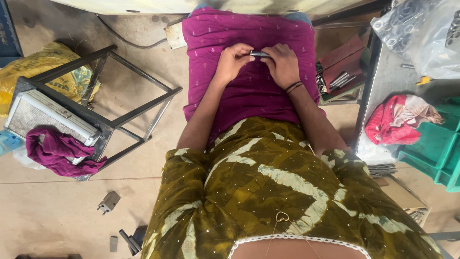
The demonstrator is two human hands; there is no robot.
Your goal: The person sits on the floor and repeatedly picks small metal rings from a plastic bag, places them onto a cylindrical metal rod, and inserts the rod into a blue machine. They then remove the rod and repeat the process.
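Head view looks down on both hands over a magenta-clothed lap: left hand and right hand each pinch an end of a short dark metal rod. Beyond, more grey rods lie unhandled on the low shelf.

Rod: short, slim metal piece, dark grey with a bright sheen along its upper side. Lies about level, long axis running left to right across the view. Held over the magenta lap, off any surface, between both hands: left hand pinches its left end with the fingertips, right hand covers its right end. Only the middle section shows; both ends hidden by fingers. Finer surface detail too small to tell.
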